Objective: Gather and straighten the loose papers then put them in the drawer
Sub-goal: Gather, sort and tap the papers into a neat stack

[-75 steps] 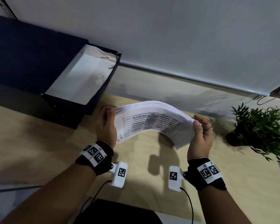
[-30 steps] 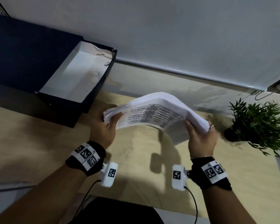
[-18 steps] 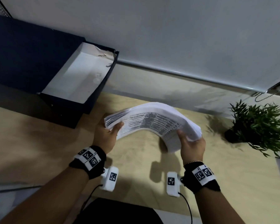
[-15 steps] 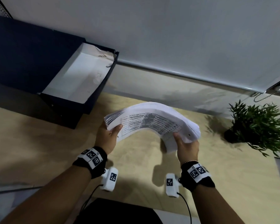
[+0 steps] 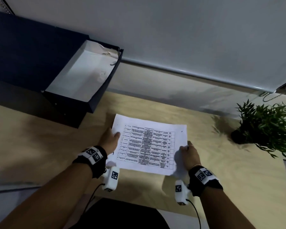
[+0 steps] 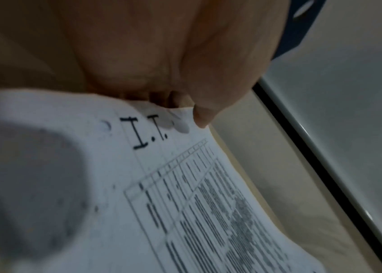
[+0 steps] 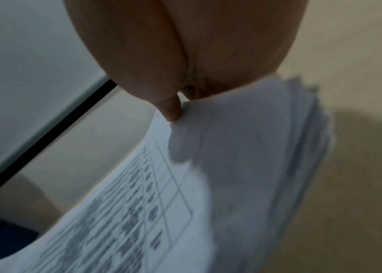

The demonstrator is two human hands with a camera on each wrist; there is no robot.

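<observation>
A stack of white papers (image 5: 149, 144) with a printed table on top lies flat, low over the wooden desk (image 5: 40, 146). My left hand (image 5: 110, 139) pinches its left edge, thumb on top (image 6: 203, 118). My right hand (image 5: 187, 153) pinches the right edge, thumb on the top sheet (image 7: 171, 109), fingers hidden beneath. The stack's right edge (image 7: 302, 129) shows several slightly fanned sheets. The open drawer (image 5: 82, 76) of the dark blue cabinet, white inside, sits up left of the papers.
A dark blue cabinet (image 5: 23, 60) fills the left side. A small potted plant (image 5: 264, 128) stands on the desk at the right. A wall with a blind rail (image 5: 188, 75) runs behind the desk. A dark chair (image 5: 122, 215) is at the near edge.
The stack was arched and held up between both hands; it has come down and now lies flat near the desk, both hands still holding its side edges.
</observation>
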